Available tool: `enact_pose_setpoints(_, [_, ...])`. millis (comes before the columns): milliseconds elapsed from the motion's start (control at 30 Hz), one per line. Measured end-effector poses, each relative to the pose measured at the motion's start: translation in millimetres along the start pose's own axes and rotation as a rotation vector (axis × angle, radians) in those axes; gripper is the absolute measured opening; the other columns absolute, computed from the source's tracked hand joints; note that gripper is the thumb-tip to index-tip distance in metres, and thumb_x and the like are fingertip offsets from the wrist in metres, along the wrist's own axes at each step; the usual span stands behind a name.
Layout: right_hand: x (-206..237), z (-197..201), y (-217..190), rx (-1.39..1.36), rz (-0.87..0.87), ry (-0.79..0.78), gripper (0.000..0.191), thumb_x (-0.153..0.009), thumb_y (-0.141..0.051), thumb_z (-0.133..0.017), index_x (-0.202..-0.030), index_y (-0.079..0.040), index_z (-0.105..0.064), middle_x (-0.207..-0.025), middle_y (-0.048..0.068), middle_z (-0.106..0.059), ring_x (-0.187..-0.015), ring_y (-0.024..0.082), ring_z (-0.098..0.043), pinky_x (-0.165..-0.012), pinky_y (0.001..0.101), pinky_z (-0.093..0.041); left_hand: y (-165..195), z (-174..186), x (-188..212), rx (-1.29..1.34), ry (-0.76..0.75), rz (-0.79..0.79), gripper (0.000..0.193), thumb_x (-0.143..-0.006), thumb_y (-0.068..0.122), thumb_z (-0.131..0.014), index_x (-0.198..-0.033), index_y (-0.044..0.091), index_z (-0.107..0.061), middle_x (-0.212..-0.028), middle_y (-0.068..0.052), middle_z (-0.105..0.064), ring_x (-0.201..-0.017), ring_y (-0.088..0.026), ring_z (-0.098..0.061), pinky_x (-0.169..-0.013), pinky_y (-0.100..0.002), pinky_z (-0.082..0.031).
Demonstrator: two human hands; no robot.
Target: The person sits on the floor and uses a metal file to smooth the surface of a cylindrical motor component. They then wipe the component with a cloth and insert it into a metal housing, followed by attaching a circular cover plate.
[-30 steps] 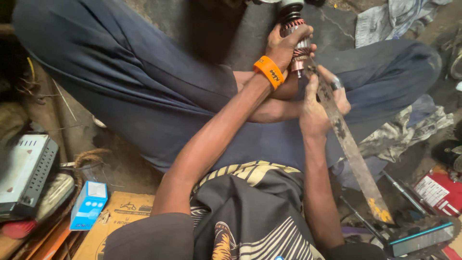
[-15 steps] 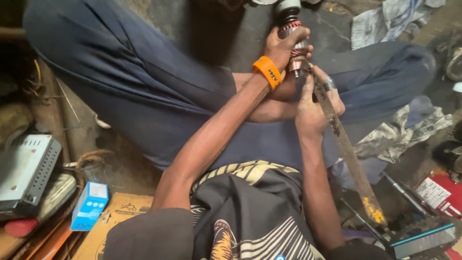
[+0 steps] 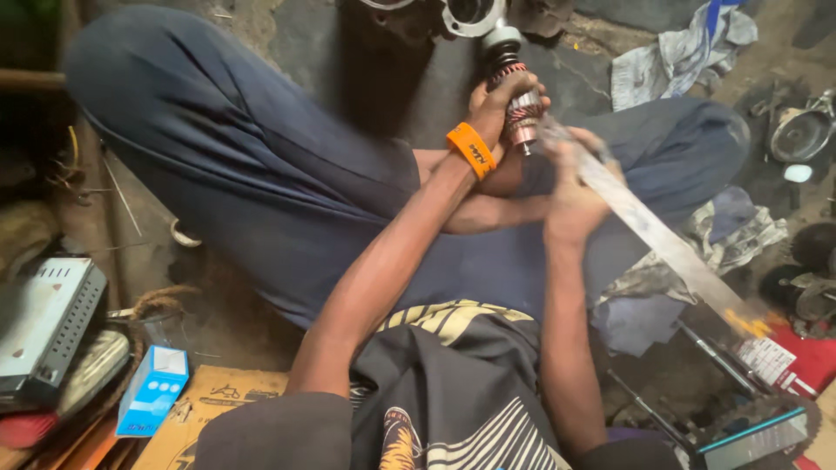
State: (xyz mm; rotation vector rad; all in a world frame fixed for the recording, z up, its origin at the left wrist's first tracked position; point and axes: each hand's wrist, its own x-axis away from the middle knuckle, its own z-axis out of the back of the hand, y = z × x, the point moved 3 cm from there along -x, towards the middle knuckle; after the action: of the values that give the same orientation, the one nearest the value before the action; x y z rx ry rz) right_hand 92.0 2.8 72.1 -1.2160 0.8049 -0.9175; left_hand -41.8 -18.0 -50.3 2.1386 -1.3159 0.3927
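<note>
Now blade (image 3: 662,239) lower across armature (image 3: 521,104)

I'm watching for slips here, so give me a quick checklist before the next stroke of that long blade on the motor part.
1. Left hand wrapped around the motor armature: ok.
2. Right hand on the long metal blade: ok, though blurred.
3. Blade tip meets the armature's lower end: ok.
4. Fingers away from the blade's edge: cannot tell.
5. Armature's top end supported: cannot tell, cut off at the frame.
6. Orange wristband away from the blade: ok.
</note>
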Motion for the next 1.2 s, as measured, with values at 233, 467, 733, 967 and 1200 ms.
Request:
enact_pose_setpoints(233, [18, 16, 20, -0.04, -0.017, -0.091, 0.018, -0.105, 0.002, -0.066, -0.122, 0.007, -0.065, -0.114, 0.014, -0.073, -0.104, 0.021, -0.076, -0.098, 0.0349, -0.065, -16, 9, 6, 0.009, 0.066, -0.012, 0.043, -0.077, 0.024, -0.086, -0.102, 0.0, -0.059, -0.078, -0.012, -0.068, -0.06, -0.019, -0.069, -0.053, -0.033, -0.061])
enact_pose_setpoints(467, [20, 13, 4, 0.241, 0.082, -0.114, 0.017, -0.104, 0.002, -0.068, -0.121, 0.005, -0.069, -0.11, 0.01, -0.074, -0.099, 0.013, -0.071, -0.089, 0.0265, -0.058, -20, 1, 7, -0.004, 0.084, -0.008, 0.048, -0.074, 0.026, -0.087, -0.099, -0.001, -0.056, -0.075, -0.012, -0.066, -0.056, -0.02, -0.068, -0.048, -0.034, -0.061])
enact_pose_setpoints(733, [19, 14, -5, 0.348, 0.088, -0.095, 0.018, -0.103, 0.002, -0.069, -0.121, 0.003, -0.071, -0.106, 0.01, -0.075, -0.092, 0.011, -0.068, -0.081, 0.026, -0.056, -27, 2, -1, -0.02, 0.101, -0.024, 0.053, -0.074, 0.025, -0.087, -0.106, -0.001, -0.053, -0.077, -0.013, -0.067, -0.059, -0.021, -0.07, -0.051, -0.034, -0.063])
enact_pose_setpoints(967, [14, 12, -8, 0.415, 0.156, -0.036, 0.016, -0.102, -0.002, -0.073, -0.118, 0.001, -0.073, -0.106, 0.008, -0.077, -0.094, 0.013, -0.072, -0.083, 0.0277, -0.058, -28, -8, 0, -0.048, 0.035, 0.034, 0.042, -0.083, 0.028, -0.083, -0.1, -0.002, -0.059, -0.074, -0.013, -0.067, -0.054, -0.018, -0.065, -0.046, -0.031, -0.056])
enact_pose_setpoints(1200, [20, 20, -32, 0.291, 0.071, -0.019, 0.019, -0.1, 0.0, -0.071, -0.119, -0.001, -0.074, -0.103, 0.011, -0.077, -0.086, 0.014, -0.07, -0.077, 0.0278, -0.057, -19, -17, 17, -0.127, 0.105, 0.1, 0.04, -0.081, 0.032, -0.08, -0.096, 0.001, -0.06, -0.073, -0.013, -0.069, -0.054, -0.02, -0.068, -0.044, -0.034, -0.057])
